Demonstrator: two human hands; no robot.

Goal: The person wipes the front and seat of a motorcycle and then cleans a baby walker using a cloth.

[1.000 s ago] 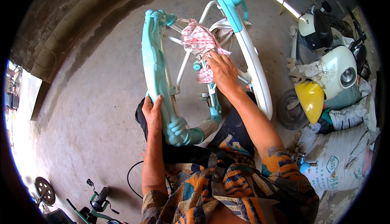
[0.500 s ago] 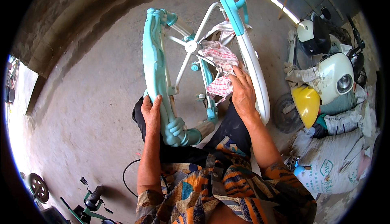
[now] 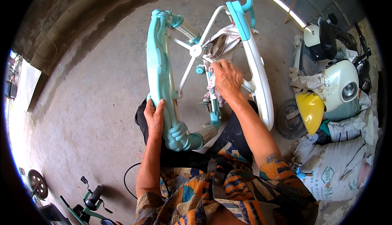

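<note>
Across my lap stands a turquoise-and-white frame (image 3: 158, 61) with crossed white tubes meeting at a round hub (image 3: 196, 51). My left hand (image 3: 154, 116) grips the lower part of its moulded turquoise side, thumb on top. Inside the frame, my right hand (image 3: 227, 79) is closed on a red-and-white checked cloth (image 3: 211, 83) against a white crossing tube; most of the cloth is hidden beneath the fingers. Off-white fabric (image 3: 228, 41) hangs between the upper tubes near the frame's white right side (image 3: 259, 78).
On the right lie white scooter body parts with a headlamp (image 3: 349, 91), a yellow panel (image 3: 311, 108), a small wheel (image 3: 290, 119) and a stuffed white sack (image 3: 330, 172). A small green cycle (image 3: 92, 206) stands at lower left on the concrete floor (image 3: 90, 102).
My right hand has moved left and inward from beside the white side to the crossing tube, bunching the checked cloth under it. My left hand keeps its grip.
</note>
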